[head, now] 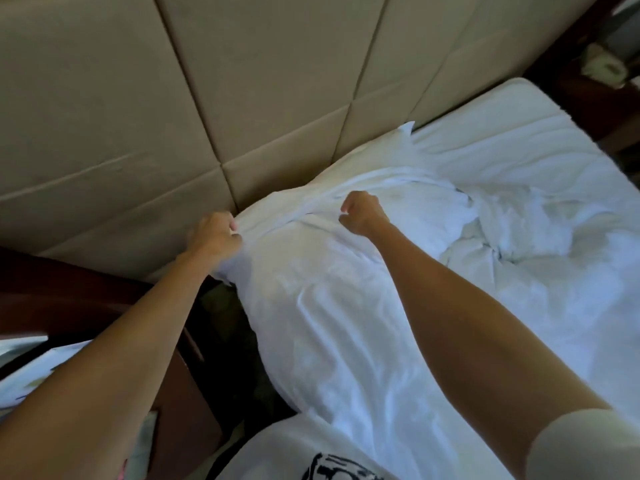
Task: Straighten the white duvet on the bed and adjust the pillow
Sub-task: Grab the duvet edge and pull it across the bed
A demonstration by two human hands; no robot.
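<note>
Your left hand (216,233) has its fingers (234,226) closed on the near corner of the white duvet (332,306), at the bed's edge by the padded headboard (145,109); your right hand (362,213) is fisted around a fold of the same top hem, further across the bed. The pillow (381,150) lies just beyond your right fingers, its far corner against the headboard, partly overlapped by the duvet. Draw both fists apart and toward the headboard with even tension, so the hem runs straight before you release. Beyond your right fingers the duvet is bunched into a crumpled mound (512,233), probably the next area to flatten. The mattress sheet (502,133) shows bare behind that. Dark wooden furniture (69,299) stands beneath your left arm
</note>
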